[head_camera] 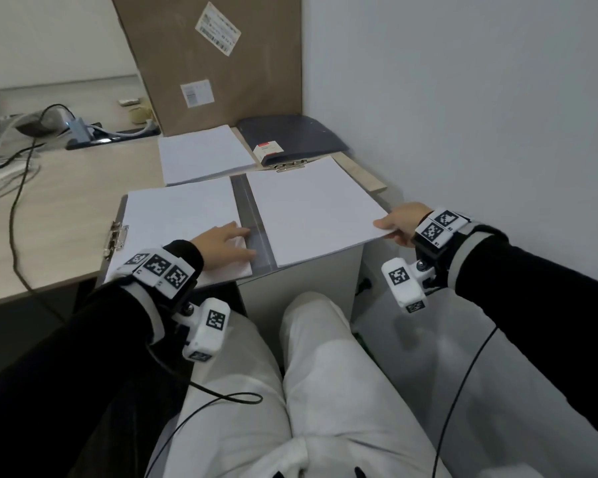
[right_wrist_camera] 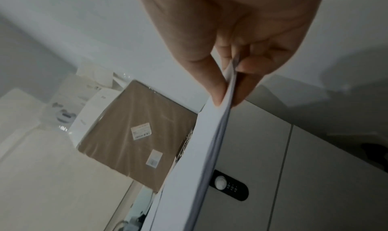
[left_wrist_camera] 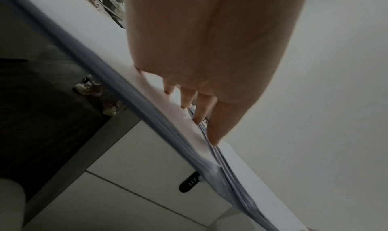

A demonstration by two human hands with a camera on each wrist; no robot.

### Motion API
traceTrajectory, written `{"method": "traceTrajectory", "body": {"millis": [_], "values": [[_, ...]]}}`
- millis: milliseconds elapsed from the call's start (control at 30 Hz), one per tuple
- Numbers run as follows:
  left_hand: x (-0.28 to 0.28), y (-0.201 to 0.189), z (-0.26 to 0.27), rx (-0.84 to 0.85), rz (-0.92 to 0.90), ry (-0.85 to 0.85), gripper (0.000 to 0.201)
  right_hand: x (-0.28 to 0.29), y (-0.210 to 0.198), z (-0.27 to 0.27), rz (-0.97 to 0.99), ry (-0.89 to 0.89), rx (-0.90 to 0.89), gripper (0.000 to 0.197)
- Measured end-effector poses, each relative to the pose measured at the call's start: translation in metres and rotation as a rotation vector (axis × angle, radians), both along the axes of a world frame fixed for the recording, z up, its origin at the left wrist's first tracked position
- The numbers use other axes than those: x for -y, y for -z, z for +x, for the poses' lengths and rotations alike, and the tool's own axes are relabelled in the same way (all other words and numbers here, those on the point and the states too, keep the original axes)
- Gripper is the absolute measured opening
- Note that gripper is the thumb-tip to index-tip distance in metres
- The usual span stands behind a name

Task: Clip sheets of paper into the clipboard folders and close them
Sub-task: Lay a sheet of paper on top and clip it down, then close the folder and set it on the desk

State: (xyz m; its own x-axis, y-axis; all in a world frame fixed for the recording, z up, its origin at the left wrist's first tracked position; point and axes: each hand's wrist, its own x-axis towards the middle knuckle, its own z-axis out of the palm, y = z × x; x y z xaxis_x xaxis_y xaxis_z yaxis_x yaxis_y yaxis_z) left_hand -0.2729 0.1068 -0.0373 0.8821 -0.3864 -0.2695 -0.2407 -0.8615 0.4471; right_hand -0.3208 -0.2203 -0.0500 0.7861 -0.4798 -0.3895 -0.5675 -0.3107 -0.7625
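A grey clipboard folder (head_camera: 252,222) lies open on the desk, overhanging its front edge. White sheets cover both halves: a left sheaf (head_camera: 180,215) under a metal clip (head_camera: 116,236) on the left edge, and a right sheaf (head_camera: 311,208) under a clip (head_camera: 290,165) at the far edge. My left hand (head_camera: 239,243) rests flat on the left sheaf beside the spine, its straight fingers (left_wrist_camera: 201,105) pressing the paper. My right hand (head_camera: 385,229) pinches the right sheaf's outer edge (right_wrist_camera: 225,111), thumb on top and fingers underneath.
A loose paper stack (head_camera: 202,153) lies behind the folder. Dark closed folders (head_camera: 290,136) with a small red-and-white box (head_camera: 268,151) sit at the back right by the wall. A cardboard box (head_camera: 214,63) leans behind. Cables (head_camera: 18,188) cross the desk's left side.
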Motion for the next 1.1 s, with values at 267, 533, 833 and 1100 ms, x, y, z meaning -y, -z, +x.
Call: {"method": "traceTrajectory", "body": {"millis": [267,533,833,1100], "values": [[-0.046,-0.001,0.012,0.186,-0.117,-0.561,0.049,0.013,0.006,-0.002,-0.033,0.047,0.107,0.042],[-0.082,0.003,0.002,0.149,0.081,-0.856,0.059,0.001,0.009,-0.002,0.027,0.259,0.273,0.023],[-0.103,-0.009,0.01,-0.069,-0.134,-0.856,0.046,-0.02,-0.018,-0.01,0.516,0.313,0.645,0.009],[-0.089,-0.012,-0.003,-0.096,-0.478,-0.75,0.039,-0.081,-0.045,-0.001,0.422,0.047,0.629,0.027]]}}
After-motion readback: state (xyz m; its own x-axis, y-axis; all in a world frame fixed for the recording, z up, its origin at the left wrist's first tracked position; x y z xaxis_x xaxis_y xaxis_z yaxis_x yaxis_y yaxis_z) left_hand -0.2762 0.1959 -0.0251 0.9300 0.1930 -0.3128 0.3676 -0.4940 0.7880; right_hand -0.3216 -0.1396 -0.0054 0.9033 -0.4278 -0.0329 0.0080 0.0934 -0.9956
